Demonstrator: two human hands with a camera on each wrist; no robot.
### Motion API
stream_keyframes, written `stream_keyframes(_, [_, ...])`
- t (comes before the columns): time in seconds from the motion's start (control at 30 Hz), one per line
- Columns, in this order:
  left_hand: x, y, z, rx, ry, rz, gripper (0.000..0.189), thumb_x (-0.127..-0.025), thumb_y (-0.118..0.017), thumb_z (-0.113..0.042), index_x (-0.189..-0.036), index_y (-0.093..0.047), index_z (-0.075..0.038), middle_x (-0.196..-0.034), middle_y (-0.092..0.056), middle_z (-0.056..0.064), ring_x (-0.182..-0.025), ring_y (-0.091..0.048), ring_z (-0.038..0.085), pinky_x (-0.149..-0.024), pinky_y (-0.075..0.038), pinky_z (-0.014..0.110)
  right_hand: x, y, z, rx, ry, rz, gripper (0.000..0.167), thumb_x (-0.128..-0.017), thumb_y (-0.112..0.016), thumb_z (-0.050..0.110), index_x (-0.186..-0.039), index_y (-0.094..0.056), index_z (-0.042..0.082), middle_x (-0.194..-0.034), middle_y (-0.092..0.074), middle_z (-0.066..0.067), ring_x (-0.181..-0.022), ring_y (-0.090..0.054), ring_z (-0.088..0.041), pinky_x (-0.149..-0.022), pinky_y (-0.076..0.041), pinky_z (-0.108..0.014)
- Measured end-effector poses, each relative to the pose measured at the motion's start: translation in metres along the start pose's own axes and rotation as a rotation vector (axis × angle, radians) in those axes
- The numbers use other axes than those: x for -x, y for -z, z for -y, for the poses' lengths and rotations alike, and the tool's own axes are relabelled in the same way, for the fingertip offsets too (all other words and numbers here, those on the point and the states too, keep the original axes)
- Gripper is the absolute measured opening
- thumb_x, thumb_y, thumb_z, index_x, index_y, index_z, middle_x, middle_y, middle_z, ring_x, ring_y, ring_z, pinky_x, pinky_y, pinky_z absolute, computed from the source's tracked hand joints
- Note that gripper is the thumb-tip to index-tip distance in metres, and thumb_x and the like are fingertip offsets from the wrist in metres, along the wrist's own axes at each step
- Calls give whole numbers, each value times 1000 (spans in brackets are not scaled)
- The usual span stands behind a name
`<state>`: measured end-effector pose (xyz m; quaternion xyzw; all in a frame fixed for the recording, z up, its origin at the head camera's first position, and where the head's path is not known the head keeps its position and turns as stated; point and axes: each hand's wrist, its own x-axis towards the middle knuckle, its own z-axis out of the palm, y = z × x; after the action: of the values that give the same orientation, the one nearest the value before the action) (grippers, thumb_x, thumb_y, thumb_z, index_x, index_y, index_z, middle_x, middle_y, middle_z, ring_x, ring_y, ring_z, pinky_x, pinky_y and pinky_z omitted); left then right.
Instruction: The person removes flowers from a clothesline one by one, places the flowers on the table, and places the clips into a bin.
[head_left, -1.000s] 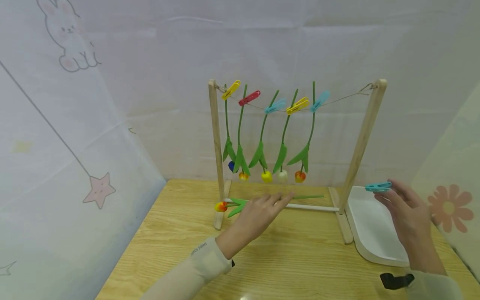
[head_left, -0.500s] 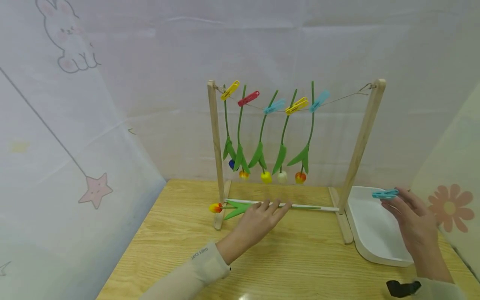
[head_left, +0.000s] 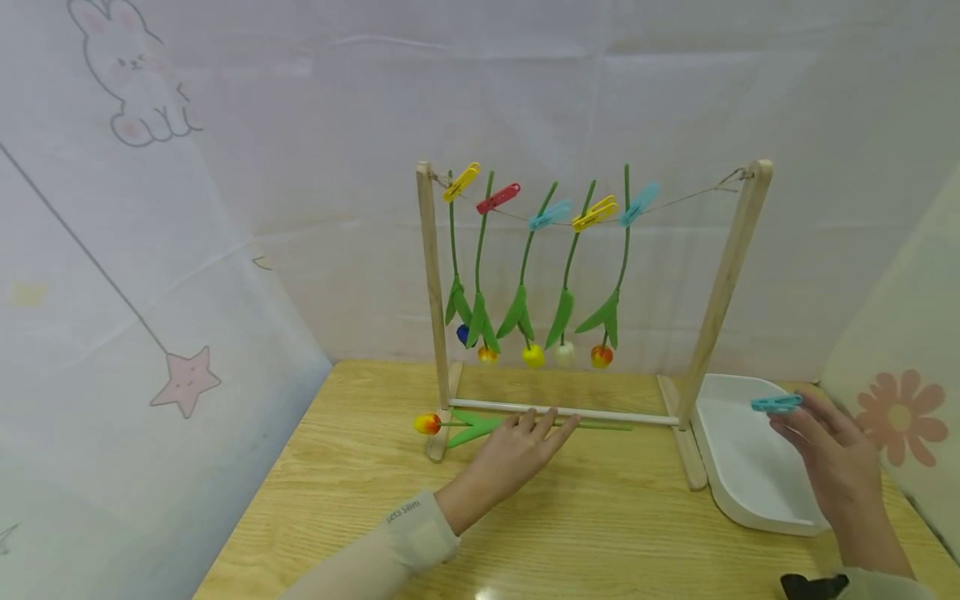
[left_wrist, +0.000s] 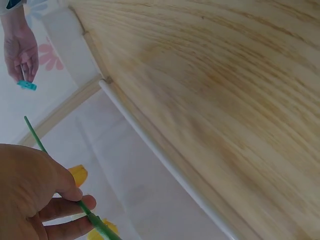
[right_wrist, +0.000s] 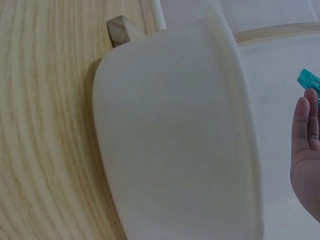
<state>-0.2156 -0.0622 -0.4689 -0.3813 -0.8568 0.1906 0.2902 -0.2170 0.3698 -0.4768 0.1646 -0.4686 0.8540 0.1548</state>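
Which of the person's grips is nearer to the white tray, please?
Right: the right grip is raised at the right of the white tray. The left grip is farther left, beyond the right wooden post.

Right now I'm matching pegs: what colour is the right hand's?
The peg is turquoise, clearest in the head view.

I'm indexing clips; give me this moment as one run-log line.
left hand: pinches red-yellow tulip by stem | right hand: holds turquoise clothespin near white tray | string: five tulips clipped, hanging
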Motion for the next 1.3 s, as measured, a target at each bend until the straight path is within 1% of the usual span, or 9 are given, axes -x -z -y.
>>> stream_keyframes(0.23, [0, -12, -5, -29, -25, 20, 71, -95, -73, -16, -157, -39, -22, -141, -62, 3, -112, -69, 21, -81, -61, 29, 4, 9, -2, -77, -69, -59, 38, -98, -42, -20, -124, -66, -6, -106, -76, -14, -91, -76, -27, -85, -60, -34])
stream_keyframes(0.4, [-1, -16, -9, -16, -39, 52, 73, -94, -75, -19, -157, -38, -23, -142, -60, 3, -114, -68, 21, -81, -61, 28, 8, 15, -2, -10, -106, -97, 37, -99, -45, -18, -124, -68, -4, -102, -76, -11, -89, -76, -23, -84, -60, -31])
stream_keyframes(0.5, [-1, -18, -11, -15, -47, 76, 75, -94, -75, -20, -158, -37, -23, -144, -59, 3, -116, -67, 20, -81, -61, 28, 9, 18, -2, 7, -117, -101, 37, -99, -46, -18, -126, -67, -3, -101, -76, -10, -90, -76, -22, -84, -60, -31])
stream_keyframes(0.63, [-2, -22, -12, -27, -57, 101, 76, -94, -75, -21, -159, -34, -24, -145, -57, 2, -117, -66, 19, -83, -61, 28, 10, 21, -3, -5, -121, -96, 39, -99, -45, -18, -126, -68, -1, -102, -76, -11, -90, -76, -22, -84, -60, -31])
stream_keyframes(0.83, [-3, -29, -13, -22, -65, 106, 72, -95, -73, -20, -157, -37, -24, -143, -59, 2, -113, -68, 18, -81, -61, 28, 10, 27, -5, 3, -112, -86, 39, -99, -44, -19, -125, -68, -1, -103, -76, -11, -90, -76, -22, -84, -60, -31])
stream_keyframes(0.97, [-3, -34, -15, -21, -70, 129, 73, -95, -73, -18, -158, -35, -24, -144, -59, 2, -113, -68, 17, -80, -61, 28, 10, 28, -7, 26, -107, -73, 41, -99, -44, -19, -126, -68, 0, -105, -76, -10, -90, -76, -21, -85, -60, -30])
stream_keyframes(1.1, [-3, -39, -17, -30, -74, 152, 76, -95, -74, -18, -159, -33, -24, -144, -59, 0, -113, -68, 17, -79, -61, 28, 10, 29, -8, 57, -95, -42, 42, -99, -43, -19, -128, -66, -1, -107, -76, -9, -92, -75, -20, -86, -60, -29])
stream_keyframes(1.23, [-3, -43, -19, -30, -78, 146, 74, -95, -74, -18, -158, -35, -25, -142, -60, -1, -111, -68, 17, -77, -61, 27, 11, 31, -10, 91, -83, -14, 43, -99, -42, -20, -130, -64, -2, -109, -76, -9, -95, -75, -19, -87, -59, -29])
stream_keyframes(1.3, [-3, -45, -20, -23, -79, 142, 73, -95, -73, -17, -157, -36, -24, -141, -61, -1, -110, -69, 17, -76, -61, 27, 11, 32, -11, 101, -92, -17, 43, -98, -43, -20, -130, -64, -2, -109, -76, -9, -95, -75, -19, -87, -59, -29])
